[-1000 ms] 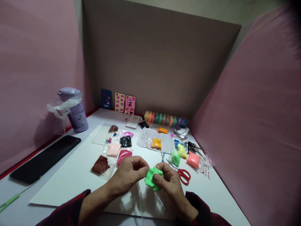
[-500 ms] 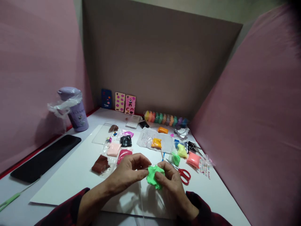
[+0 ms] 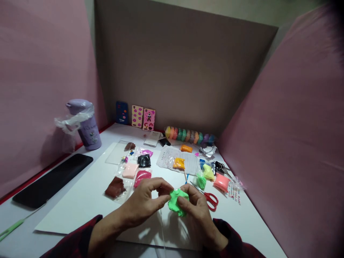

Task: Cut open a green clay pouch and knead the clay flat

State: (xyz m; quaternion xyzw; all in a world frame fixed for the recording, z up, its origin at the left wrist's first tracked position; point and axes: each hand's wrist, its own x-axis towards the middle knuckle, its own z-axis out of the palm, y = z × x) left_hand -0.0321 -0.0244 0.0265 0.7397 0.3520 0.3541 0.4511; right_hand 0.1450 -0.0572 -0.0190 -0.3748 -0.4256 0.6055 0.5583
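Observation:
A flattened, ragged-edged piece of bright green modelling clay (image 3: 174, 205) hangs above the white board. My right hand (image 3: 197, 208) grips it, the thumb pressed on its near face and the fingers behind. From the other side, my left hand (image 3: 143, 200) pinches its left edge between thumb and fingertips. Red-handled scissors (image 3: 213, 201) lie just beyond my right hand. A bag of green clay (image 3: 200, 181) is beside their blades. Close past my left hand lies a packet of deep pink clay (image 3: 142, 176).
Brown clay (image 3: 115, 187), black clay (image 3: 144, 161) and orange clay (image 3: 178, 163) lie about the white board (image 3: 67, 211). At the left stand a purple tumbler (image 3: 90, 130) and a black phone-like slab (image 3: 52, 181). Decorated phone cases (image 3: 137, 116) lean at the back. Pink panels flank the table.
Almost nothing differs. Both hands and the green clay have shifted very slightly, with the grip on the clay kept.

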